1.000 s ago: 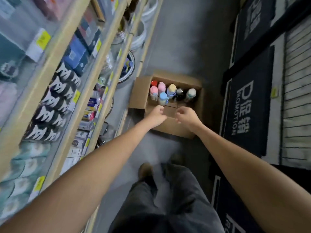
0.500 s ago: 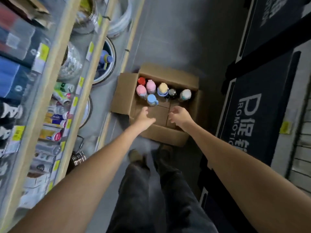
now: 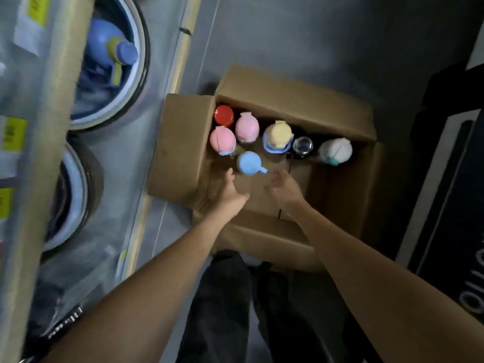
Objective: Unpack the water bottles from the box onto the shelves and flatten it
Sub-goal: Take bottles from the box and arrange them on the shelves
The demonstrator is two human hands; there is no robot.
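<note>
An open cardboard box stands on the floor with its flaps spread. Inside stand several water bottles seen from above: a red-capped one, two pink ones, a yellow-and-blue one, a dark one with a silver top, a white one and a blue-capped one. My left hand hovers over the box's near part, fingers straight, just left of the blue cap. My right hand hangs beside it with loosely curled fingers, holding nothing.
Shelves run along the left, with round basins on the lowest level and yellow price tags on the edges. Dark floor mats lie to the right. My legs stand just before the box.
The view has dropped much closer to the box. Both hands have moved forward over its near part toward the blue-capped bottle, and the left hand's fingers have straightened.
</note>
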